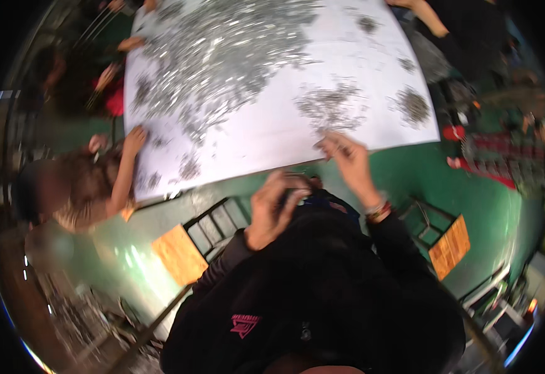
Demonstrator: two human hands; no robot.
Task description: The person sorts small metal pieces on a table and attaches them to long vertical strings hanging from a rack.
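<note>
A big heap of small shiny grey metal-looking pieces (pixel 222 56) spreads over the white table (pixel 266 137); blur hides their exact kind. Closer to me lies a smaller scattered pile of grey pieces (pixel 331 106). My right hand (pixel 350 162) is at the table's near edge, just below that pile, its thumb and fingers pinched together. Whatever they hold is too small to make out. My left hand (pixel 275 209) is in front of my body, short of the table edge, with its fingers curled round. Something dark shows between the fingers, but I cannot name it.
More small piles (pixel 412 106) lie along the table's right side and its near left corner. At the left, a person's arm (pixel 123 168) reaches onto the table; other people stand around it. Two wooden-topped stools (pixel 180 254) (pixel 450 246) stand on the green floor (pixel 403 174) beside me.
</note>
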